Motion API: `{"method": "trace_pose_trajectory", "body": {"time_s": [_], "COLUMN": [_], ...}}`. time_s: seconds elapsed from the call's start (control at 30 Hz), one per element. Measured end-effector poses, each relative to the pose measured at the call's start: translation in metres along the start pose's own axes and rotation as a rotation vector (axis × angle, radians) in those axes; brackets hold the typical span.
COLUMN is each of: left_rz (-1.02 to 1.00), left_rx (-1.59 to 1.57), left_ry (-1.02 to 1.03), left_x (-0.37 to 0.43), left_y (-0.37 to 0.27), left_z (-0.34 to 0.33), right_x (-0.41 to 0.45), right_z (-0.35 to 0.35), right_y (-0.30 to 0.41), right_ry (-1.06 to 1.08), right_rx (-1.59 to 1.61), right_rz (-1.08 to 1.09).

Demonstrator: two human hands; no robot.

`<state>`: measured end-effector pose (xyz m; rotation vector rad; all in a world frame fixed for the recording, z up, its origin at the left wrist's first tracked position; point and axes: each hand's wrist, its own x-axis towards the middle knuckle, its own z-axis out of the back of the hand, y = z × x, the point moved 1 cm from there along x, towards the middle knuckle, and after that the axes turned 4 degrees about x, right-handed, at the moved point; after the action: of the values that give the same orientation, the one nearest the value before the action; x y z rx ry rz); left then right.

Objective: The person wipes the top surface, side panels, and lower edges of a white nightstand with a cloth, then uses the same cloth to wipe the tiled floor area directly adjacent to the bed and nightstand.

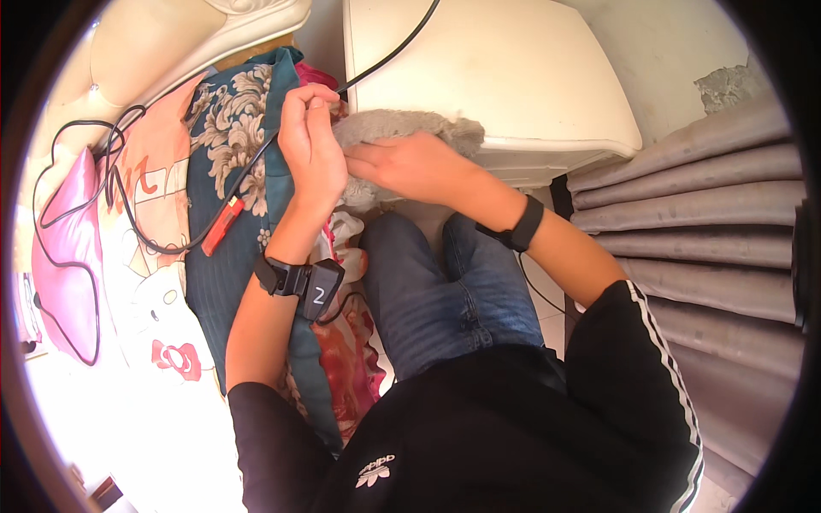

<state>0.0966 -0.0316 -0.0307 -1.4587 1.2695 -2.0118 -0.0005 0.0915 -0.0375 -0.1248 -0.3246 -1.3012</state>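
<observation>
A grey fluffy cloth or plush item [410,123] lies at the front edge of a cream bedside cabinet [487,70]. My right hand [410,165] rests over it, fingers reaching towards my left wrist; whether the fingers grip the fluff is hidden. My left hand [311,138] is raised at the item's left end, palm turned towards the right and fingers bent at the top. A black cable [391,54] passes behind the left hand. Both wrists wear black straps, the left one with a small black device [321,288].
To the left is a bed with a teal floral cloth [224,128], a pink satin pillow [70,269], looped black cable and a red object [222,226] on the cable. A padded headboard [147,45] stands at the upper left. Grey curtain folds [693,205] hang at the right.
</observation>
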Motion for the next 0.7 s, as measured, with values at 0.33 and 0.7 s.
{"method": "trace_pose_trajectory", "body": {"time_s": [0.33, 0.7], "left_rz": [-0.016, 0.026], "left_rx": [0.045, 0.057], "left_ry": [0.022, 0.029], "left_x": [0.0, -0.003], "left_y": [0.008, 0.007], "left_z": [0.009, 0.004], "right_x": [-0.148, -0.311], "right_z": [0.071, 0.123], "right_y": [-0.05, -0.127], "right_ry": [-0.116, -0.303], "right_rx": [0.004, 0.096], "right_rz": [-0.488, -0.801]}}
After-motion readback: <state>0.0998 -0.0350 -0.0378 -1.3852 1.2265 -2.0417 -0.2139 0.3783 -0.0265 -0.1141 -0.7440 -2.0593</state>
